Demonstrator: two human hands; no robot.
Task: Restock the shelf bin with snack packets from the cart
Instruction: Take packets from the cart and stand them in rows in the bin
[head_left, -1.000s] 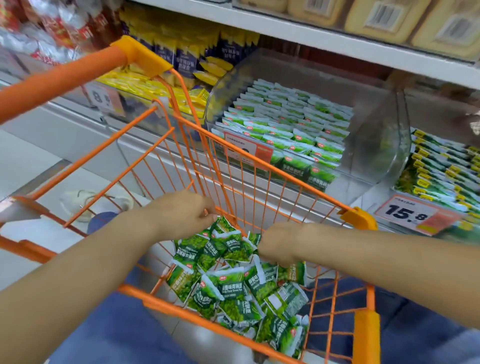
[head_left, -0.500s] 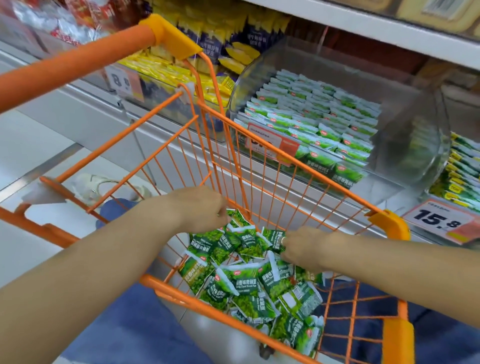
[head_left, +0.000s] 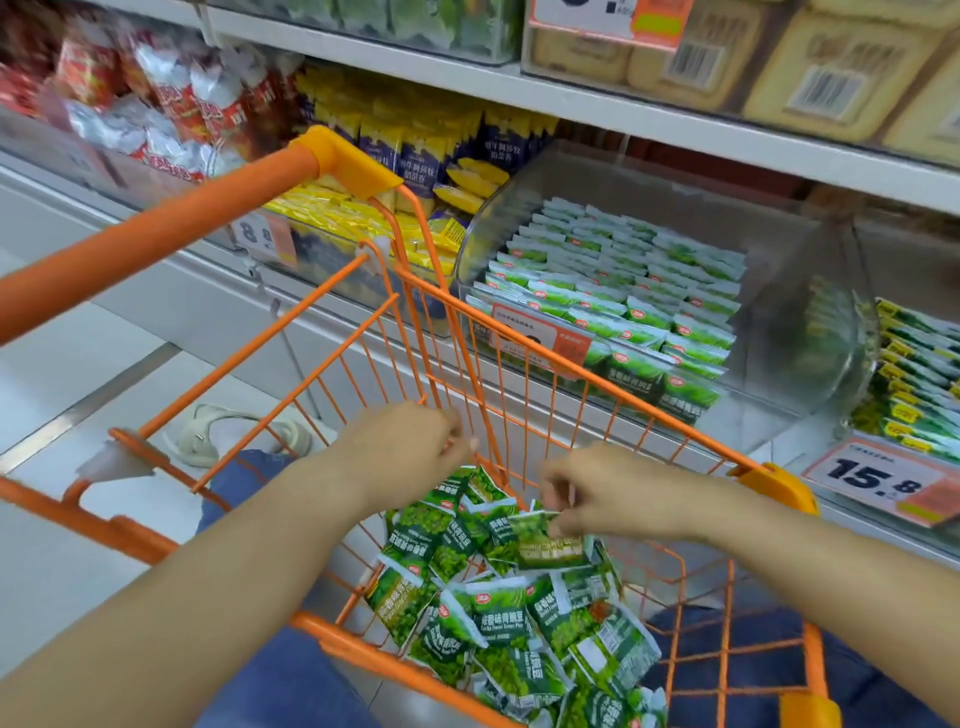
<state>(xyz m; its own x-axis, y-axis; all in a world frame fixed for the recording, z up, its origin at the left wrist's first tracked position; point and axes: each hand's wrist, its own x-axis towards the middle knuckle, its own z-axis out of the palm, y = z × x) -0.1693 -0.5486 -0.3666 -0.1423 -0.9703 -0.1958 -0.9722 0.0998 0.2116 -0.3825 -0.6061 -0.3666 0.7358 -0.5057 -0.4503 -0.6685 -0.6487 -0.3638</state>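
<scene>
Both of your bare forearms reach forward and down into an orange wire cart (head_left: 524, 374). Your left hand (head_left: 402, 447) hovers above the near left side of the pile inside, fingers curled with the tips bunched together; motion blur hides whether anything is caught between them, so you cannot tell if it holds something. Your right hand (head_left: 613, 491) is just to the right of it and a little lower, its thumb and fingers pinching the top edge of one green snack packet (head_left: 550, 545), which hangs lifted slightly above the rest. Directly beneath both hands lies a loose heap of matching green snack packets (head_left: 498, 618), covering the cart floor and spreading toward you. Beyond your hands, past the far wall of the cart, sits a clear plastic shelf bin (head_left: 779, 291) on the lower shelf; it holds tidy rows of the same green packets, filling its left and middle portion, while its right portion shows bare plastic. An orange price label (head_left: 540, 338) is stuck to the front of that bin. To the left of the bin, behind the cart handle (head_left: 156, 234), are yellow and dark blue packets (head_left: 415, 171), and farther left, red and white bags (head_left: 171, 114). To the right of your right hand, a price tag (head_left: 883, 483) reads 15.8, with green and yellow packets (head_left: 919, 374) above it. Below your left forearm, a pale sandal (head_left: 234, 434) rests on the floor.
</scene>
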